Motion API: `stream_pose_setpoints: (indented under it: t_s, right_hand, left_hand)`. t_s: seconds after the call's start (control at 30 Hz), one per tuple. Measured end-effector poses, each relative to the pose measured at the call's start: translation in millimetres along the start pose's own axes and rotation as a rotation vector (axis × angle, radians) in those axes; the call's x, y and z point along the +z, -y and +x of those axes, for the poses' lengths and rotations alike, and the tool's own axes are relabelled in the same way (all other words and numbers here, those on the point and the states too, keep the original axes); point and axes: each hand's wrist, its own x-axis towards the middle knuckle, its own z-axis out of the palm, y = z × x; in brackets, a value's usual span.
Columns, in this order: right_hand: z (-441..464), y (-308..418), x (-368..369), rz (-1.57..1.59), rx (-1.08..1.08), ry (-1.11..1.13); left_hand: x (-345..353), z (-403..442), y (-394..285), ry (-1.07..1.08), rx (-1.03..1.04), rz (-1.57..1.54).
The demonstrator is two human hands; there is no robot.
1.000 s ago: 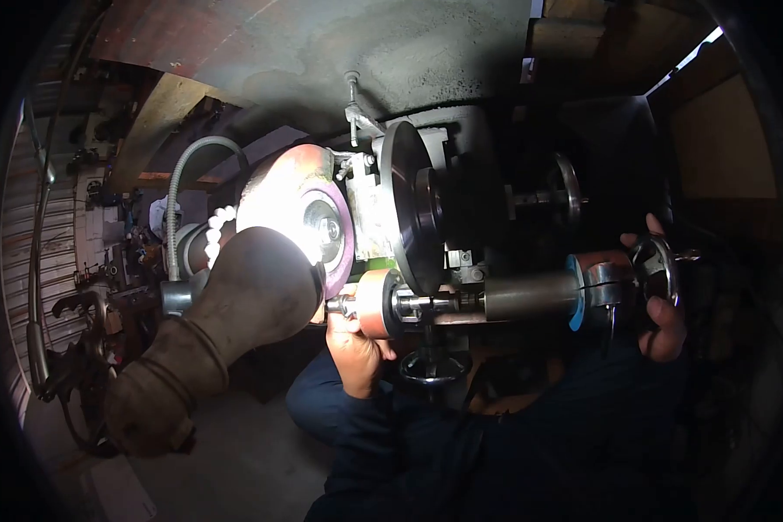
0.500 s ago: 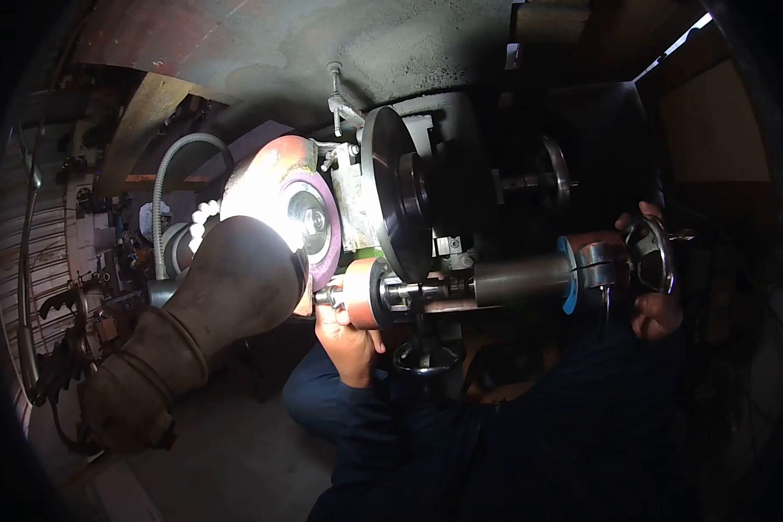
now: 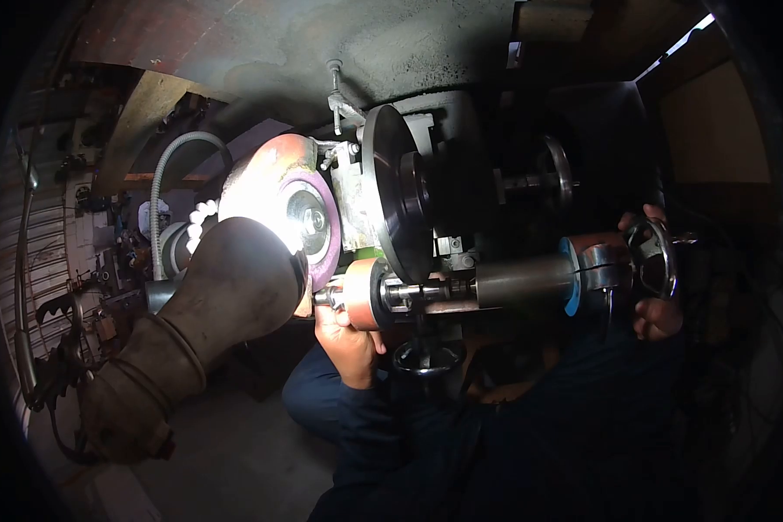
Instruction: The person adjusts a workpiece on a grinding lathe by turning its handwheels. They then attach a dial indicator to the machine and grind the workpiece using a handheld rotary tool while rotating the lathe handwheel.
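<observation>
My left hand [image 3: 346, 348] reaches up under the orange cylindrical housing [image 3: 362, 294], fingers closed at a small shiny metal part [image 3: 325, 297] on its left end. That part sits close to the lower edge of the purple grinding wheel [image 3: 322, 228]. Part of the grip is hidden behind the housing. At the right, my right hand [image 3: 658, 318] is closed on the rim of a chrome handwheel [image 3: 651, 259], with fingers showing above and below it. A metal shaft and a thick grey cylinder [image 3: 524, 279] lie in line between the housing and a clamp collar [image 3: 602, 265].
A large dark disc [image 3: 391, 193] stands just above the shaft. A wide duct [image 3: 244, 274] crosses at the left, beside a bright light and a grey flexible hose [image 3: 158, 196]. Another handwheel [image 3: 425, 358] is below the shaft, and one [image 3: 555, 172] sits at the back right.
The right hand and the chrome handwheel's position look almost the same, with at most a slight shift of the fingers. The left hand stays in place.
</observation>
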Motion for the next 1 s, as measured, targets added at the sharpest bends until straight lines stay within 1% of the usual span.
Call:
stream_pose_setpoints:
  t_s: [0.13, 0.2, 0.3, 0.4, 0.43, 0.47, 0.53, 0.6, 0.63, 0.77, 0.87, 1.0]
  right_hand:
    - [0, -2, 1, 0.003, -0.015, -0.018]
    - [2, 5, 1, -0.027, 0.035, -0.01]
    - [4, 7, 3, -0.063, 0.035, -0.023]
    - [8, 3, 1, -0.093, -0.016, -0.016]
    - [9, 2, -1, -0.102, -0.034, -0.009]
    - [9, 2, 0, -0.096, -0.025, -0.015]
    - [9, 4, 3, -0.088, -0.004, -0.029]
    - [8, 3, 2, -0.1, -0.004, -0.03]
    - [9, 3, 1, -0.107, -0.008, -0.03]
    - [9, 6, 0, -0.111, 0.012, -0.02]
    - [10, 4, -2, -0.103, 0.005, -0.001]
    - [9, 7, 1, -0.108, 0.029, -0.007]
  left_hand:
    - [0, 0, 0, -0.012, -0.028, -0.071]
    - [-4, -1, 1, 0.006, -0.062, -0.143]
    - [-8, -18, 2, -0.203, -0.049, -0.001]
    - [-16, -53, 24, -0.353, 0.207, -0.097]
    - [-28, -63, 48, -0.229, 0.271, -0.024]
    - [-33, -70, 44, -0.07, 0.032, 0.218]
    - [-36, -61, 45, 0.448, 0.02, 0.547]
    - [-33, -57, 54, 0.737, -0.267, 0.581]
    - [-30, -47, 51, 0.798, -0.293, 0.63]
    - [-36, -38, 62, 0.889, -0.208, 0.476]
    - [-25, -44, 46, 0.799, -0.285, 0.65]
    - [-27, -47, 55, 0.758, -0.242, 0.684]
